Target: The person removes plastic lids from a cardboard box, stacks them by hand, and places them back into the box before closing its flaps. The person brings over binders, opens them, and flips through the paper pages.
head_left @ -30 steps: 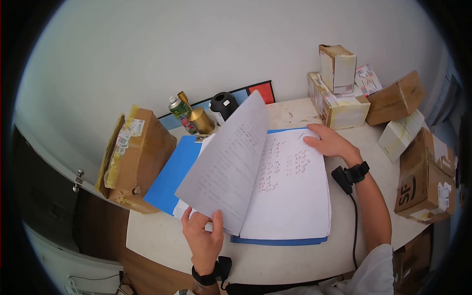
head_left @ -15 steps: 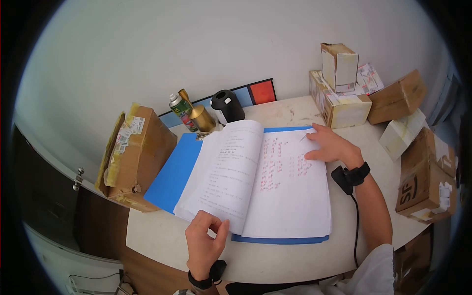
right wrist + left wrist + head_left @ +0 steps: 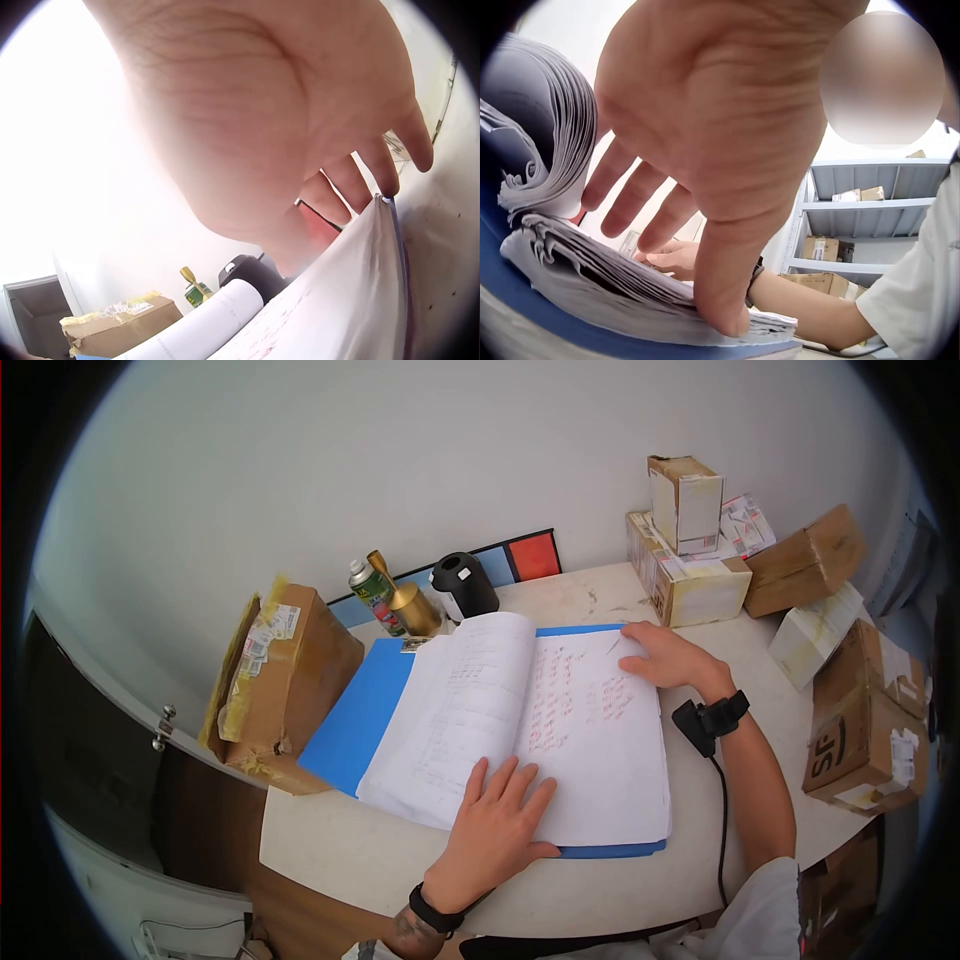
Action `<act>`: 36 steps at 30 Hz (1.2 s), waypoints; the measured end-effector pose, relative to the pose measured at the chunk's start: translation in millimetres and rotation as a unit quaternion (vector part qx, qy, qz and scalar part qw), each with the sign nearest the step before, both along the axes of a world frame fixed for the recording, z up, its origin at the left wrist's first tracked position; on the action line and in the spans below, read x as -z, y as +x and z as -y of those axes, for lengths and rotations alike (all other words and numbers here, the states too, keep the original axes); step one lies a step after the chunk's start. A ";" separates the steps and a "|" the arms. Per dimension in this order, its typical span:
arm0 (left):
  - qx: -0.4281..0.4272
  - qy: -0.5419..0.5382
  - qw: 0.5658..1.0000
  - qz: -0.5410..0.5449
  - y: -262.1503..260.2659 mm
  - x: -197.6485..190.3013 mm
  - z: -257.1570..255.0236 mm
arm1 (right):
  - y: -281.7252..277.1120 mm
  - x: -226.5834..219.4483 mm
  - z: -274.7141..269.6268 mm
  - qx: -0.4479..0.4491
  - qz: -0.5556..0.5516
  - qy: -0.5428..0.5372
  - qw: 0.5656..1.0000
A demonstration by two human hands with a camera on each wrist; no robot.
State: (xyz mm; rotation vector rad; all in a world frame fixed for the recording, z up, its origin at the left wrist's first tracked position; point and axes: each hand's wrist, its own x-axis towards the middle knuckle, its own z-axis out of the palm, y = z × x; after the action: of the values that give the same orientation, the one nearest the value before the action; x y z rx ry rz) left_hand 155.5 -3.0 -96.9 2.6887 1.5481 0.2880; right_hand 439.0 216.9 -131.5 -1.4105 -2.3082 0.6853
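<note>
A blue folder (image 3: 352, 725) lies open on the table with a thick stack of paper sheets (image 3: 600, 785) in it. The right-hand page carries red handwriting, while the turned sheets (image 3: 440, 705) curve over to the left, bearing faint writing. My left hand (image 3: 495, 830) is spread over the lower part of the fold, fingertips on the turned sheets. In the left wrist view its thumb (image 3: 724, 300) is at the edge of the lower stack, below the rolled sheets (image 3: 562, 112). My right hand (image 3: 668, 657) rests at the top right corner, thumb over the page and fingers along the edge.
At the left stands a taped cardboard box (image 3: 305, 670). Behind the folder are a spray can (image 3: 375, 600), a brass-coloured vessel (image 3: 415, 610) and a black container (image 3: 465, 585). Several cartons (image 3: 700, 585) are piled at the right. A black cable (image 3: 723, 830) runs from the right wrist.
The raised sheet has come down onto the left side and the turned pages show different writing. My left hand has moved right from the lower left corner and spread its fingers; the right stays at its corner.
</note>
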 end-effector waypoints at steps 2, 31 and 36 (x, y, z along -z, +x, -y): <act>0.007 -0.030 0.999 0.018 -4.6 -4.3 -2.4 | 3.2 -2.1 0.2 0.007 -0.001 -0.006 1.000; -0.344 0.115 0.908 0.210 -63.9 10.7 27.0 | 7.7 -15.8 -6.6 0.169 -0.159 -0.128 0.964; -0.277 -0.064 0.928 0.239 -56.8 -16.6 50.9 | 0.8 -24.6 3.1 0.161 -0.079 -0.136 0.974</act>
State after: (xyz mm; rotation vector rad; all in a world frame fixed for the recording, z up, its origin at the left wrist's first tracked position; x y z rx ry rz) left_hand 98.7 -54.0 -80.2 1.8294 2.0076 0.7543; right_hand 439.8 213.7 -106.9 -1.7304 -1.8583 0.9961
